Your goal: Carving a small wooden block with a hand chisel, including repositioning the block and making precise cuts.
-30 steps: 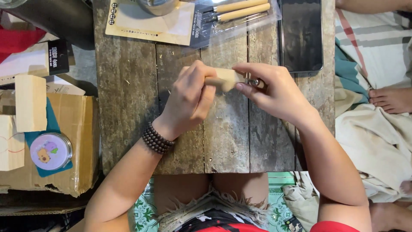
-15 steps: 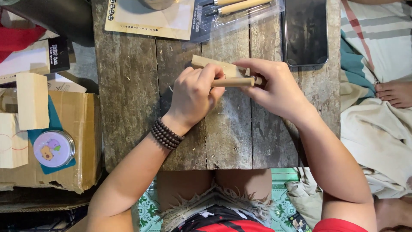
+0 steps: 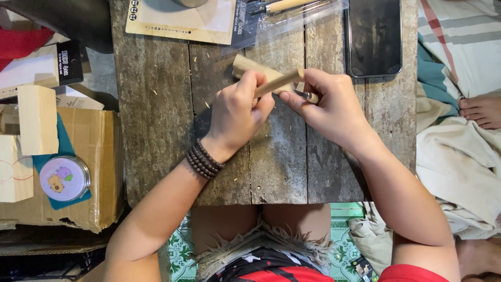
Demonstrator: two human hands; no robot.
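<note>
The weathered plank counter (image 3: 156, 115) fills the middle of my view, its near edge just above my knees and its left edge dropping off beside a cardboard box (image 3: 99, 156) at nine o'clock. The widest open stretch of bare wood lies at eight o'clock of my hands, and a narrower strip runs at five o'clock toward the near edge. At three o'clock, off the counter, pale cloth (image 3: 459, 172) is heaped, with another person's bare foot (image 3: 482, 110) resting on it. On the box lie light wood blocks (image 3: 37, 119) and a small round tin (image 3: 64, 178) on a teal card. Along the far edge, at twelve o'clock, a cream card (image 3: 182, 21) and a clear packet of wooden-handled tools (image 3: 282, 13) crowd the planks just beyond my fingers, and a dark phone (image 3: 374, 36) lies flat at one o'clock, near my right knuckles. My left hand (image 3: 237, 112), beaded bracelet (image 3: 203, 159) at the wrist, has its grip closed around a pale wooden piece (image 3: 261, 70) held just above the counter's middle. My right hand (image 3: 334, 107) is clamped on a slim carving tool (image 3: 284, 82), its wooden handle slanting across the piece and its metal end showing between my fingers. Small shavings fleck the boards around them.
</note>
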